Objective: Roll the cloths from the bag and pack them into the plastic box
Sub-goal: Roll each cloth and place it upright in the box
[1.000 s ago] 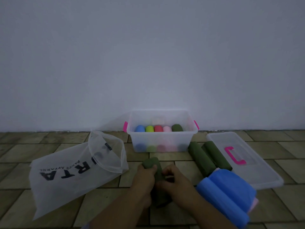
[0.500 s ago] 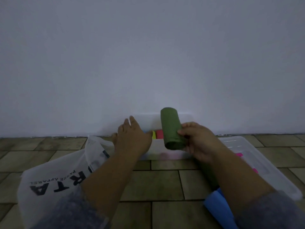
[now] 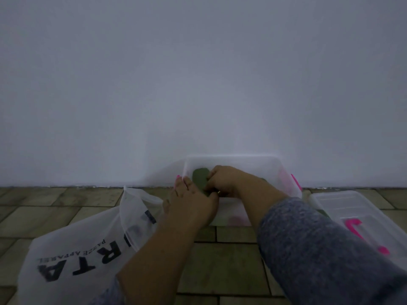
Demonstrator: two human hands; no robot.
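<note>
Two hands meet at the clear plastic box (image 3: 275,170): the right hand (image 3: 224,179) grips a green rolled cloth (image 3: 199,178) inside its left end, and the left hand (image 3: 191,201) lies flat, fingers straight, beside it. A white bag (image 3: 77,249) lies to the left.

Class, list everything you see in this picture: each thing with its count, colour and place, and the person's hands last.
Wall: one, pale grey, behind everything.
Floor: one, brown tiles, underneath.
Box: one, clear with pink latches, against the wall, centre.
Roll: one, dark green, in the box's left end.
Bag: one, white with black letters, on the floor, left.
Lid: one, clear with pink handle, on the floor, right.
Left hand: one, fingers straight, at the box's left rim.
Right hand: one, grips the roll.
</note>
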